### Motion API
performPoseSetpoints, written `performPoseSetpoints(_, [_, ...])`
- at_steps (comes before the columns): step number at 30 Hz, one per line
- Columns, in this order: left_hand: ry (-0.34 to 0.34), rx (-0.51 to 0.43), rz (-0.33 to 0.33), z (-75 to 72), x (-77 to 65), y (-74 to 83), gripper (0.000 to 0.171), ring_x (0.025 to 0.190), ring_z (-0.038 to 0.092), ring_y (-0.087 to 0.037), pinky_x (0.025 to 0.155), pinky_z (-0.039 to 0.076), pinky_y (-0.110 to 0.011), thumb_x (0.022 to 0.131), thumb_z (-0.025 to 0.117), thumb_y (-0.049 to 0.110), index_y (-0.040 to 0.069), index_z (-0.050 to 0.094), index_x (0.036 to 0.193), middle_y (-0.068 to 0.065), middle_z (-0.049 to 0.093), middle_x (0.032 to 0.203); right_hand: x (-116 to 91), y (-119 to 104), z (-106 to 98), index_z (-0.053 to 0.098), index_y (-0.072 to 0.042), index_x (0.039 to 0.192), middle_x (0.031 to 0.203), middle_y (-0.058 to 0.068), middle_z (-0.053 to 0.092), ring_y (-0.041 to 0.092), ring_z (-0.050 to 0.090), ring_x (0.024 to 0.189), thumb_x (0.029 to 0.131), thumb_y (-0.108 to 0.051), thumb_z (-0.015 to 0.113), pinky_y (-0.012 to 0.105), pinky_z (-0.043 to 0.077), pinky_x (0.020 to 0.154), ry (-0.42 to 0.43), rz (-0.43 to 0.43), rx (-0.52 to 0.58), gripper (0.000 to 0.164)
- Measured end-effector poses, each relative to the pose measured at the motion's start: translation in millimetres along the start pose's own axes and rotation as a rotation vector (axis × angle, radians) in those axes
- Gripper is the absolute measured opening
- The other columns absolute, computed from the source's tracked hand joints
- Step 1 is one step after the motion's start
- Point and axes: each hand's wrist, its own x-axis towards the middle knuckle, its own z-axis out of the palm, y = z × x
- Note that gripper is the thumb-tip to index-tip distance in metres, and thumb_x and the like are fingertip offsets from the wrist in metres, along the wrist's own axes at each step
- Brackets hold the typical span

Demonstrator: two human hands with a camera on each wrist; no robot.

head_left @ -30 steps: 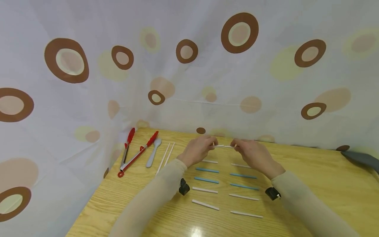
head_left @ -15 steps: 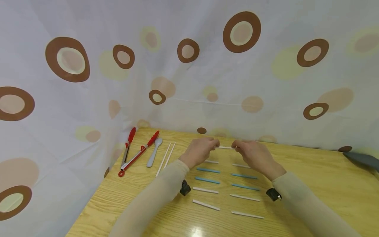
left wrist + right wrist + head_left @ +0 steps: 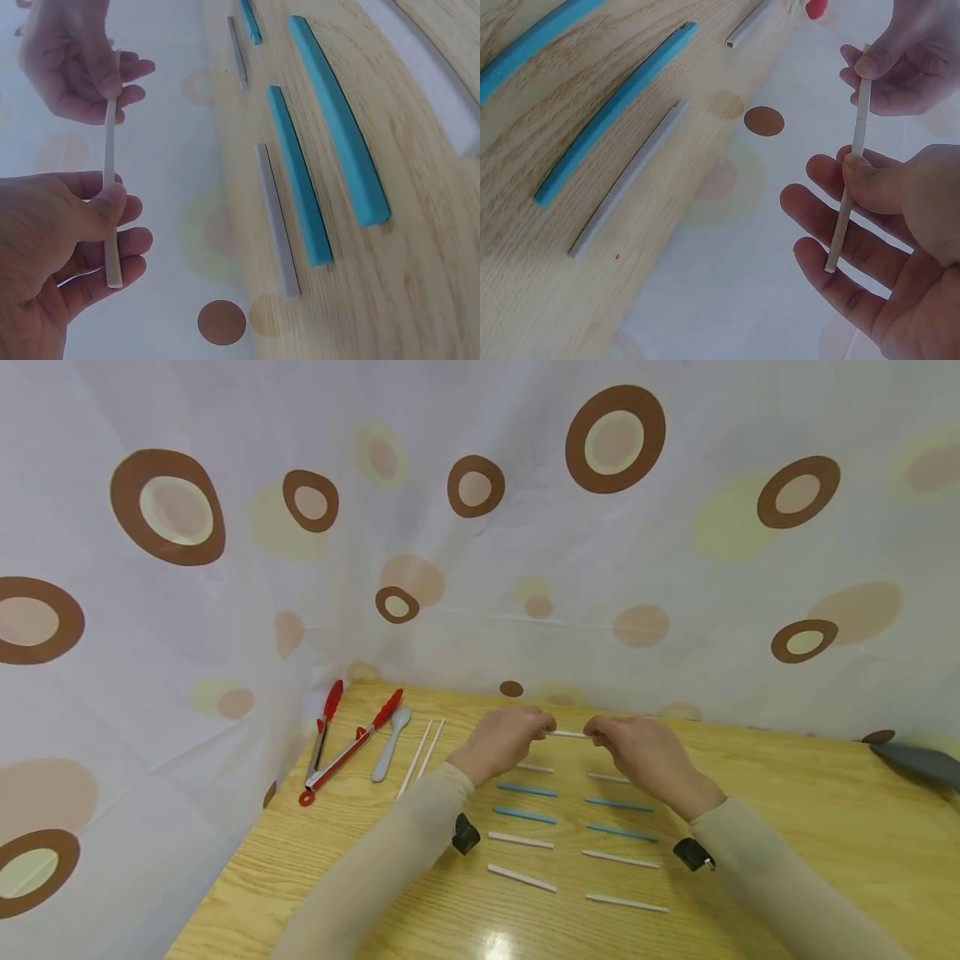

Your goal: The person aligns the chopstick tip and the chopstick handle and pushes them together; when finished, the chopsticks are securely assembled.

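Currently, the left hand and right hand are pinching a white stick between thumbs and fingers. Blue sticks are lying nearer on the table.

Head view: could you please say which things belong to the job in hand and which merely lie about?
In the job:
held white sticks
probably the short white sticks
probably the blue sticks

Seemingly lying about:
red tongs
grey spoon
long white sticks
dark grey object
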Motion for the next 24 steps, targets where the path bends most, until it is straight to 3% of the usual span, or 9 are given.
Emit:
performPoseSetpoints(10, [0.016,0.000,0.055,-5.0,-2.8,1.4,0.023,0.089,0.066,-0.005,0.065,0.049,-0.015,0.095,0.067,0.009,0.016,0.069,0.117,0.003,0.069,0.108,-1.1,-1.3,-1.4,0.069,-0.007,0.103,0.080,0.002,0.068,0.015,0.061,0.061,0.089,0.002,0.070,0.032,0.051,0.056,-0.015,-0.007,0.048,0.017])
performPoseSetpoints(24, [0.020,-0.043,0.077,-6.5,-9.9,4.0,0.027,0.090,0.067,-0.008,0.073,0.051,-0.016,0.093,0.068,0.001,0.012,0.071,0.117,0.000,0.069,0.106,-4.8,-5.1,0.4,0.067,-0.004,0.103,0.079,0.003,0.068,0.016,0.062,0.061,0.086,0.007,0.071,0.031,0.052,0.057,0.010,-0.069,0.093,0.020])
